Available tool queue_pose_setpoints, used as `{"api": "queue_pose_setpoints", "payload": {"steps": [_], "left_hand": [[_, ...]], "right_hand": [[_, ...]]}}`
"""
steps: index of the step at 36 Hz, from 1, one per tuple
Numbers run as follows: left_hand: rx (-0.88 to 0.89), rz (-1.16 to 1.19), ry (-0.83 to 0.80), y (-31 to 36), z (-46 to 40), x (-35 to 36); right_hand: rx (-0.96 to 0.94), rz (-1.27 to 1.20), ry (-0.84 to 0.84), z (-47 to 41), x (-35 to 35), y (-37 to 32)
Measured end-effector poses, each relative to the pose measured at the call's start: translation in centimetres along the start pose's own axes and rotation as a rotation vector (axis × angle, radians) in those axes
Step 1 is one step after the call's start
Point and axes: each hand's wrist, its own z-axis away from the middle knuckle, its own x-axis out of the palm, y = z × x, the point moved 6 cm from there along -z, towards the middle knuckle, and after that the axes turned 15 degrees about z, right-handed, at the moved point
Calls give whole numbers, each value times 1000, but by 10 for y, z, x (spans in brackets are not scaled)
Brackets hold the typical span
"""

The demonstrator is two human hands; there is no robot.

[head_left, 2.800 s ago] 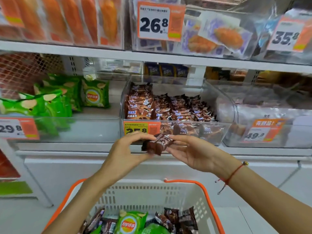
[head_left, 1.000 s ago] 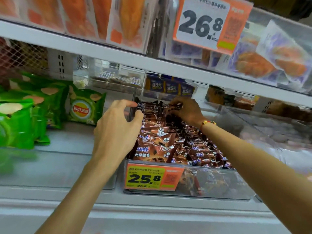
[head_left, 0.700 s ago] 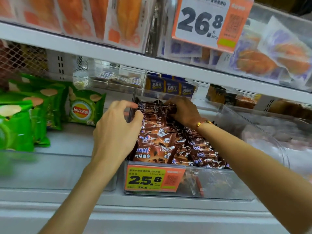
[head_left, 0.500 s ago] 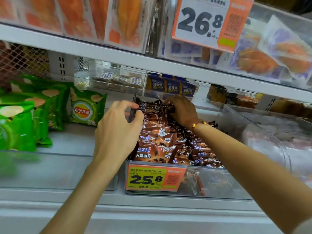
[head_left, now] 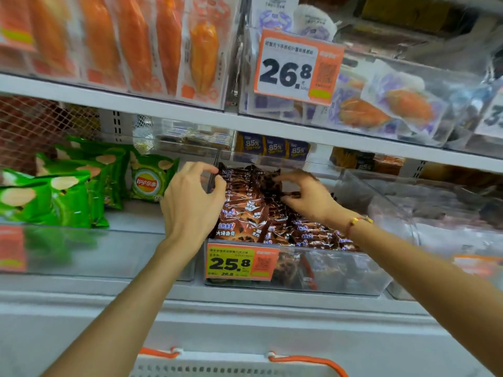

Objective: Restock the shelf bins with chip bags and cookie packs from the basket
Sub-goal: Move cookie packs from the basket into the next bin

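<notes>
Progress: the cookie bin (head_left: 340, 270), at the shelf's front edge, is filled with brown cookie packs (head_left: 253, 213) up to its front rim, piled higher toward the back left corner. The chip bin (head_left: 109, 257) to its left holds green chip bags (head_left: 68, 197) along its left side and back; its right front part is bare. Only the basket (head_left: 239, 368) rim shows at the bottom edge, so remaining stock cannot be judged.

Left hand (head_left: 190, 205): fingers curled, thumb and forefinger pinching the cookie bin's left wall near its back corner.

Right hand (head_left: 307, 197): fingers bent, resting on the packs at the back of the pile. Whether it grips a pack cannot be told.

Packs: small glossy brown wrappers with blue-white lettering, lying in overlapping rows, slightly crumpled.
</notes>
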Motion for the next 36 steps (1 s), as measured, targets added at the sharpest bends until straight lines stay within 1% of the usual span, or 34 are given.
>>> {"api": "queue_pose_setpoints", "payload": {"steps": [2, 5, 7, 9, 12, 16, 18, 22, 26, 28, 32, 35, 36], "left_hand": [[64, -41, 22, 6, 2, -2], [109, -73, 35, 15, 8, -6], [148, -53, 46, 25, 19, -11], [195, -7, 49, 37, 37, -18], [212, 78, 41, 48, 75, -26], [132, 162, -80, 43, 137, -18], [40, 165, -172, 31, 167, -10], [-236, 19, -490, -12, 218, 10], [-373, -114, -746, -54, 256, 25], [-401, -191, -871, -77, 284, 30], [-376, -316, -1098, -119, 341, 34], [-377, -385, -1290, -143, 379, 30], [-378, -381, -1316, -149, 389, 28]], "right_hand": [[-20, -22, 30, 24, -15, -8], [-49, -32, 83, 56, -43, -23], [-64, -60, 102, 79, -59, -34], [-90, -102, 81, 101, -68, -44], [-112, -169, -41, 131, -57, -53], [-102, -143, -260, 159, -6, -52], [-91, -121, -416, 176, 27, -49], [-25, -124, -743, 216, 92, -43], [51, -113, -890, 251, 142, -40], [78, -135, -965, 273, 165, -45], [103, -153, -1071, 315, 207, -55], [98, -171, -1118, 341, 229, -62], [88, -178, -1127, 349, 234, -65]]}}
